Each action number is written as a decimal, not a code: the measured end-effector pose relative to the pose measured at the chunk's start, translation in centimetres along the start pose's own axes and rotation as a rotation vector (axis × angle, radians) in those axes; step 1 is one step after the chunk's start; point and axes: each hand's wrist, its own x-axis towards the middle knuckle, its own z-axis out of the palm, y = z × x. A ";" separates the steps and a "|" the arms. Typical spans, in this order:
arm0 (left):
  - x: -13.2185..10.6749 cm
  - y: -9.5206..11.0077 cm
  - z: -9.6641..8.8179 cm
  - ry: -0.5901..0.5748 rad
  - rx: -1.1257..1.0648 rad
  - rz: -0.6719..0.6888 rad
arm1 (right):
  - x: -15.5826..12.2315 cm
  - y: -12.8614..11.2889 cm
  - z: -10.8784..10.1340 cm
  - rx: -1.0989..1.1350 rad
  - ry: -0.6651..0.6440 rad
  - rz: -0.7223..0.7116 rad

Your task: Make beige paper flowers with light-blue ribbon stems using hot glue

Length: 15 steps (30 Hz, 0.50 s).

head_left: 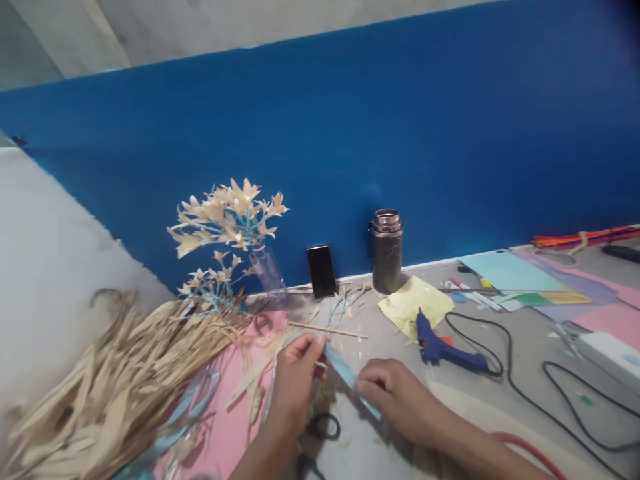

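Note:
A narrow light-blue paper strip (pixel 345 371) stretches between my two hands, slanting down to the right. My left hand (pixel 299 367) pinches its upper end between thumb and fingertips. Closed around the lower part is my right hand (pixel 393 393), with a short end of the strip showing below it. Beneath the hands, black scissors (pixel 325 427) lie on the table, partly hidden by the left forearm. A thin stick (pixel 330 329) lies just beyond the left hand. To the right of my right hand rests a blue glue gun (pixel 445 350).
Dried husks (pixel 115 373) heap at left beside pink paper (pixel 220 407). Pale husk flowers (pixel 235 213) stand in a clear bottle (pixel 267 270). A phone (pixel 321 270) leans near a dark flask (pixel 387 253). Yellow paper (pixel 415 303), a black cord (pixel 510 360) and coloured sheets (pixel 520 270) lie at right.

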 end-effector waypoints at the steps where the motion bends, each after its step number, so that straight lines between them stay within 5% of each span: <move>1: 0.3 0.0 -0.3 0.040 -0.012 0.016 | 0.2 0.3 -0.2 -0.045 -0.011 0.048; 6: 1.7 1.4 -2.4 0.192 -0.158 0.095 | 0.6 1.2 -1.3 -0.450 0.034 0.240; 10: 0.4 4.0 -4.0 0.171 -0.263 0.151 | 0.5 1.3 -2.0 -0.547 0.250 0.091; 13: -2.6 5.2 -3.6 -0.012 -0.238 0.179 | 0.3 1.0 -2.2 -0.304 0.359 -0.029; 15: -4.8 4.9 -2.3 -0.246 -0.022 0.164 | -0.1 0.8 -1.9 -0.017 0.291 0.025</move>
